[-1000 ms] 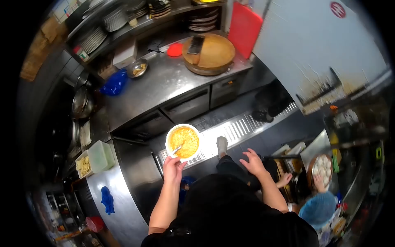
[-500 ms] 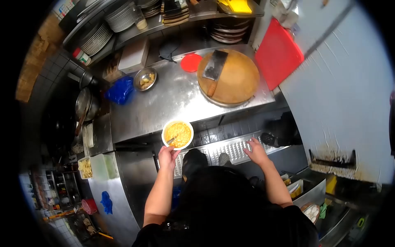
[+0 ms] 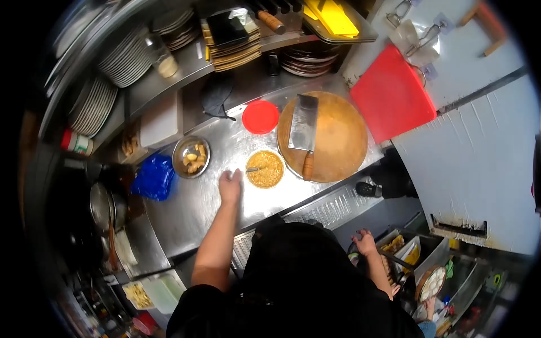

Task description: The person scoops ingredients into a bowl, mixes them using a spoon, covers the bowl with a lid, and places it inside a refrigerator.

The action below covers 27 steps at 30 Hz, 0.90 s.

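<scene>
A round white tub (image 3: pixel 265 187) of yellow-orange chopped food (image 3: pixel 269 170) rests on the steel counter (image 3: pixel 205 205). A metal spoon (image 3: pixel 253 169) sticks out of the food toward the left. Just left of the tub is my left hand (image 3: pixel 229 185), apart from it, fingers loosely spread and holding nothing. My right hand (image 3: pixel 365 242) hangs low at the right, beside the containers behind the counter area, its fingers loosely bent with nothing visible in them. Right of the tub, a cleaver (image 3: pixel 304 127) lies on a round wooden chopping block (image 3: pixel 341 138).
A red lid (image 3: pixel 260 117) lies behind the tub. Left of it are a metal bowl (image 3: pixel 178 163) with pale pieces and a blue plastic bag (image 3: pixel 153 177). A red board (image 3: pixel 391 96) leans at the right. Another person's hand (image 3: pixel 430 307) shows at lower right, near a round tray (image 3: pixel 433 283).
The tub has gone from my left hand, over the counter's front edge, onto the counter beside the block. My left hand has let go. My right hand has moved down and right.
</scene>
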Tool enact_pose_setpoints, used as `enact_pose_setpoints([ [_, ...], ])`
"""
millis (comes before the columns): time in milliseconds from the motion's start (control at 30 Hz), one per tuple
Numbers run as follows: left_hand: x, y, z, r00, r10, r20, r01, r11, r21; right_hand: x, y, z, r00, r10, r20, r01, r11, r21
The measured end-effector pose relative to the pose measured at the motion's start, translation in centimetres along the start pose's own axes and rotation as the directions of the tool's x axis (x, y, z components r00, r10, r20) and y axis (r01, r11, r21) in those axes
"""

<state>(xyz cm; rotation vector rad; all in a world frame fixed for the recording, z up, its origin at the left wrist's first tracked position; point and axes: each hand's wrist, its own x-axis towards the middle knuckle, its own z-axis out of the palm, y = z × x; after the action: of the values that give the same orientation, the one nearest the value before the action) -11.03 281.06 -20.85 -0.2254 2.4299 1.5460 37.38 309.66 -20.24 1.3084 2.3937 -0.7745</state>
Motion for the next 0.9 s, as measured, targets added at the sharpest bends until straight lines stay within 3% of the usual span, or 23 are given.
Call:
enact_pose_setpoints([
  [33,1.5,1.5,-0.7,0.965,0.26,-0.013,-0.251,0.943,0.217,-0.7,-0.3,0.6,1.0,0.012,-0.001,-0.012,1.0,0.013],
  [67,3.2,3.1,-1.1,0.887,0.457,0.062,-0.452,0.836,0.312,-1.3,-0.6,1.3,1.0,0.024,-0.001,-0.024,0.999,0.023],
  [100,5.5,3.6,-0.5,0.752,0.645,0.135,-0.629,0.642,0.438,-2.1,-0.8,2.0,0.999,0.034,-0.001,-0.033,0.999,0.033],
  [167,8.3,7.4,1.1,0.6,0.719,0.352,-0.785,0.445,0.43,-3.6,-1.9,2.8,0.998,0.02,-0.055,-0.017,0.999,0.052],
  [267,13.1,9.3,5.8,0.351,0.751,0.56,-0.915,0.148,0.376,-5.0,-4.2,3.0,0.995,0.068,-0.072,-0.063,0.996,0.069],
  [367,15.2,10.1,9.1,0.331,0.512,0.793,-0.915,-0.032,0.403,-6.0,-6.5,1.7,0.983,0.125,-0.133,-0.112,0.989,0.098],
  [500,16.7,8.5,10.7,0.242,0.418,0.876,-0.932,-0.152,0.33,-6.3,-7.7,0.7,0.968,0.138,-0.21,-0.108,0.983,0.146],
  [600,16.1,9.0,9.8,0.218,0.468,0.857,-0.942,-0.129,0.31,-4.7,-9.0,-0.6,0.957,0.024,-0.289,0.008,0.994,0.11],
  [633,15.5,9.6,9.1,0.232,0.559,0.796,-0.945,-0.063,0.32,-3.6,-11.0,-1.6,0.946,0.005,-0.325,0.039,0.991,0.129],
  [733,12.5,11.8,5.8,0.373,0.752,0.544,-0.899,0.148,0.412,1.3,-17.1,-3.6,0.905,-0.051,-0.422,0.172,0.951,0.255],
  [800,9.9,13.5,2.5,0.496,0.788,0.364,-0.852,0.364,0.376,4.0,-23.3,-6.2,0.915,-0.079,-0.397,0.201,0.94,0.277],
  [867,7.4,14.9,-0.6,0.616,0.77,0.17,-0.778,0.56,0.284,7.4,-27.4,-6.5,0.82,-0.277,-0.5,0.365,0.927,0.085],
  [900,6.6,14.2,-2.0,0.852,0.488,0.191,-0.503,0.864,0.033,9.1,-29.1,-6.3,0.844,-0.288,-0.453,0.351,0.934,0.059],
])
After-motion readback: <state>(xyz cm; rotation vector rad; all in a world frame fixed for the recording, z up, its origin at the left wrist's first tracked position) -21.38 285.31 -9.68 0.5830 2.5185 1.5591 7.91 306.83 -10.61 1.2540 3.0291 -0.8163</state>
